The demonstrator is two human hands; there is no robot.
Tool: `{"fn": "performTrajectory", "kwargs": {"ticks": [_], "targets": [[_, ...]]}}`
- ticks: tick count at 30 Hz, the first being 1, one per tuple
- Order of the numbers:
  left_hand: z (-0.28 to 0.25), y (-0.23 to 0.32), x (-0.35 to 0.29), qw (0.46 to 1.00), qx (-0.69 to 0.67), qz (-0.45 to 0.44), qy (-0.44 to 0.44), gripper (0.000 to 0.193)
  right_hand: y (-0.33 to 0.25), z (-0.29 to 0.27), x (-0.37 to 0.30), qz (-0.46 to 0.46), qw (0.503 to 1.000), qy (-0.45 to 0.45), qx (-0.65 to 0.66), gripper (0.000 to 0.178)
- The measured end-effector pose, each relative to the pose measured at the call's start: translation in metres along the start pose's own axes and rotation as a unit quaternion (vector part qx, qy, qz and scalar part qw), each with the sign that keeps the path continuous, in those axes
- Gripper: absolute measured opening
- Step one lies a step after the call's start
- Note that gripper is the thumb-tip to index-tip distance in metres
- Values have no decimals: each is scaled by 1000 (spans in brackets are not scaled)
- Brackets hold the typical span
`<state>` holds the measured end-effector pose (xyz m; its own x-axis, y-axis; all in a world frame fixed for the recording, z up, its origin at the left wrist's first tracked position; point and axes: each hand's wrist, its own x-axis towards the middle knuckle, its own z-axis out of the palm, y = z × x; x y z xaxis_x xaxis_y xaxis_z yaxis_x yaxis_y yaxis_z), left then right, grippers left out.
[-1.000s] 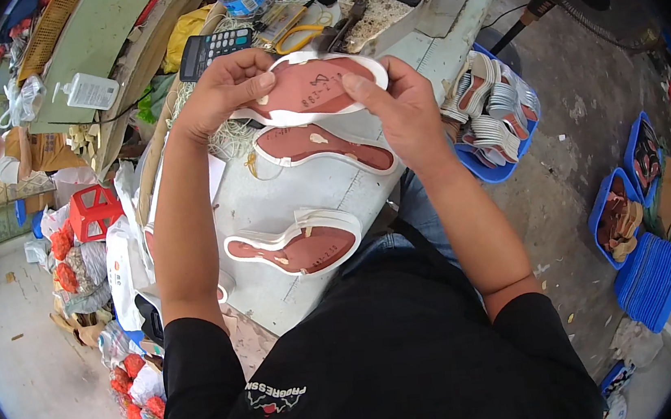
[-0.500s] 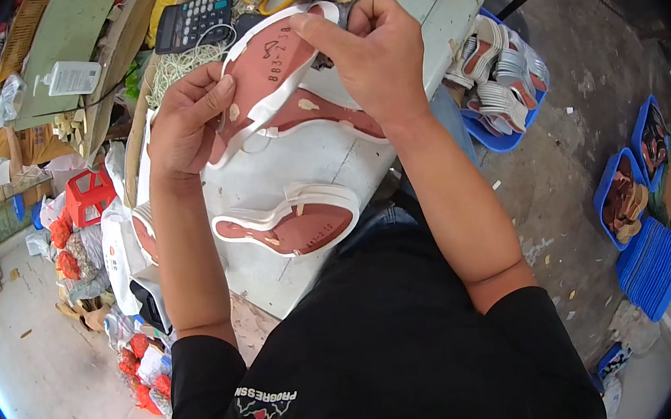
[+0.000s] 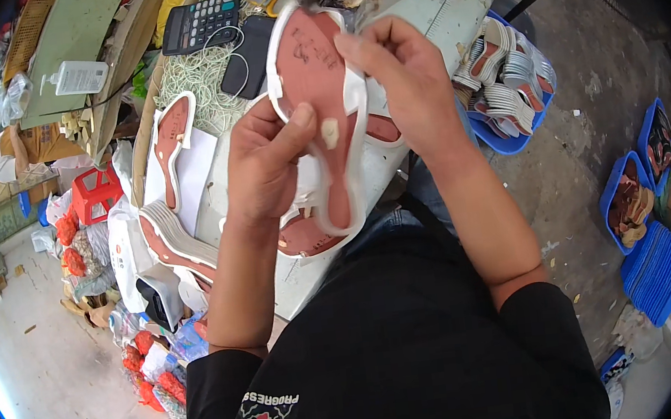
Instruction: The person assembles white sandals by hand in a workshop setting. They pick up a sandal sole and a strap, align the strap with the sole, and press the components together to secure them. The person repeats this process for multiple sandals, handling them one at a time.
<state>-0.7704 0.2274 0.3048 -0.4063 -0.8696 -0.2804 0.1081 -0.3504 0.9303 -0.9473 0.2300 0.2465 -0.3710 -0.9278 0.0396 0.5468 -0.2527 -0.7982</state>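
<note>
A shoe insole (image 3: pixel 300 78), reddish-brown with a white rim and a pale patch, is held up over the table. My left hand (image 3: pixel 273 163) grips its left edge near the middle, thumb on the brown face. On the opposite side, my right hand (image 3: pixel 413 78) pinches the white edging near the wide upper end. A loose white flap (image 3: pixel 354 93) hangs at that edge. Behind and beneath are more insoles, partly hidden by the held one, such as a lower insole (image 3: pixel 306 237). To the left, a single insole (image 3: pixel 172 145) lies on white paper, near an insole stack (image 3: pixel 175 239).
A calculator (image 3: pixel 201 21), black phone (image 3: pixel 250 55) and tangled white cord (image 3: pixel 188 94) occupy the table's far side. On the floor at right stand a blue tub (image 3: pixel 520 141) of insoles and other blue baskets (image 3: pixel 607 209). A red stool (image 3: pixel 95 194) and another person (image 3: pixel 19 153) are at left.
The insole has swung more upright and shifted right, its narrow end now pointing toward me. Both hands moved right, and the insoles on the left side came into view.
</note>
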Motion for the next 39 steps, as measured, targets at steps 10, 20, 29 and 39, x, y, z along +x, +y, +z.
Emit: {"fn": "performTrajectory", "kwargs": {"ticks": [10,20,29,39], "targets": [[31,-6,21,996,-13,66,57,21,-21,-30,-26,108,974,-144,-135,47],[19,2,22,990,-23,76,120,26,-40,-1,-33,168,900,-130,-380,44],[-87,-3,-125,646,750,96,-105,75,11,-34,-79,-81,758,-257,-594,77],[-116,-7,-120,672,715,131,-140,51,16,-18,-79,-176,808,-292,-481,57]]}}
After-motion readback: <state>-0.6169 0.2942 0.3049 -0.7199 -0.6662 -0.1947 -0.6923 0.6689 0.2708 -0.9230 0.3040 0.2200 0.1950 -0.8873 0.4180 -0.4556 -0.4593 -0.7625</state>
